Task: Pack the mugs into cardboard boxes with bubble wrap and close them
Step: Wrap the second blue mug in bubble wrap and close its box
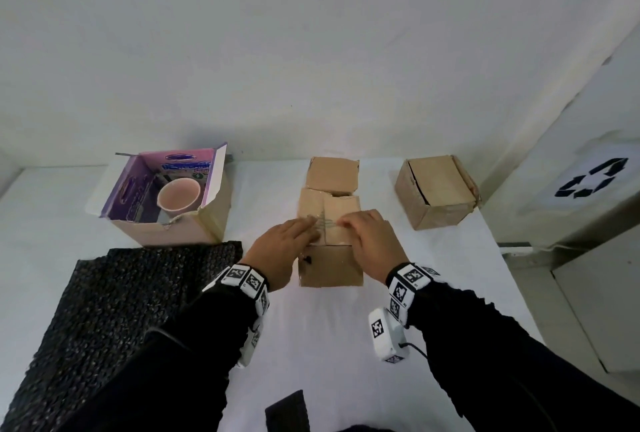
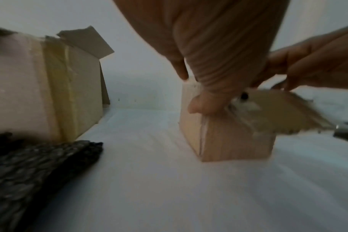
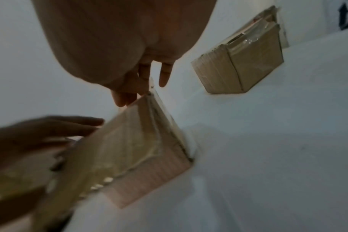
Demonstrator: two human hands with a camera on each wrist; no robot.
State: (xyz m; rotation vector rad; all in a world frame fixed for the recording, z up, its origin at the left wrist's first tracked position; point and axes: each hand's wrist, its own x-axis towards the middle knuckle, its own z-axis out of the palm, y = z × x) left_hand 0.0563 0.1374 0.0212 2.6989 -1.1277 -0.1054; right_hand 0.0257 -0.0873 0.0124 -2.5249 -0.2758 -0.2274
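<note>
A small brown cardboard box (image 1: pixel 330 267) stands at the table's middle. Its two side flaps are folded in, its far flap (image 1: pixel 332 175) stands open, and its near flap lies forward. My left hand (image 1: pixel 291 237) presses the left flap flat with straight fingers, and the thumb lies against the box (image 2: pixel 234 141) side. My right hand (image 1: pixel 363 230) presses the right flap from the other side. What the box holds is hidden. A pink mug (image 1: pixel 178 196) sits in a larger open box (image 1: pixel 194 227) at the left. Black bubble wrap (image 1: pixel 121 310) lies in front of it.
A closed, taped cardboard box (image 1: pixel 436 192) stands at the back right, also the taped box (image 3: pixel 248 66) in the right wrist view. A white bin with a recycling sign (image 1: pixel 588 182) borders the table's right edge. A dark flat object (image 1: pixel 287 411) lies near the front edge.
</note>
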